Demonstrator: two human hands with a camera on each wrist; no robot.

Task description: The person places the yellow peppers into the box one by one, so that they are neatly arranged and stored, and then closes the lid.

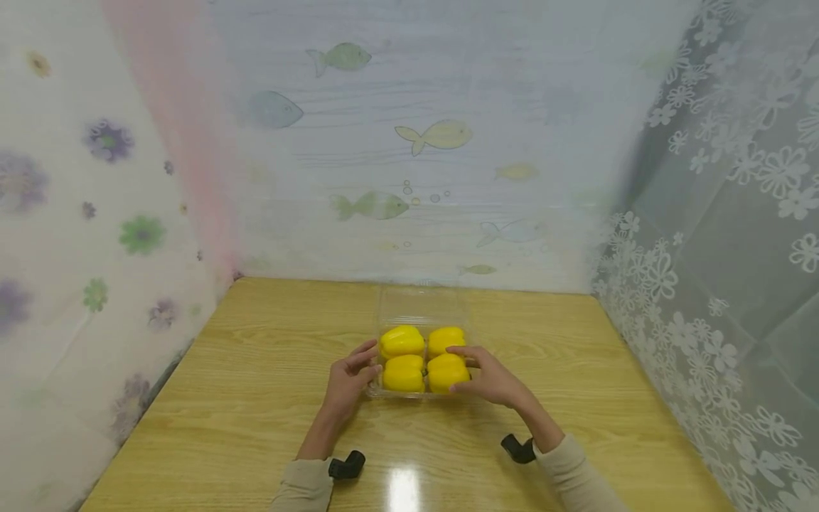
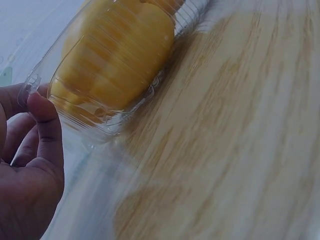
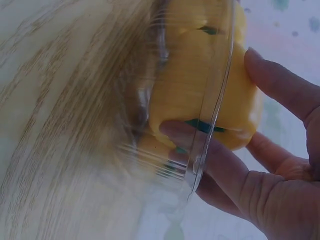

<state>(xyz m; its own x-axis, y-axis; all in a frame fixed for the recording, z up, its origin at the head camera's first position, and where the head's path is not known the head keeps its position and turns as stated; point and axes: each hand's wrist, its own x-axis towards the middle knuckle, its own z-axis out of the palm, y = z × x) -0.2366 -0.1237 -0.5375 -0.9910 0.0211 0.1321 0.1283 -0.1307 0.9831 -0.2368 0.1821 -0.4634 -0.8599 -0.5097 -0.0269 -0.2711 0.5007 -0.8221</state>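
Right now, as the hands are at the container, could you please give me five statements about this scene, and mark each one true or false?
1. Four yellow bell peppers sit in the clear plastic clamshell container. True.
2. The container's lid is closed over them. False: it is open, on the far side of the container.
3. The left hand pinches the container's rim. True.
4. The right hand holds the lid. False: its thumb and fingers are around the near-right bell pepper.
5. The bell peppers lie in two rows of two. True.
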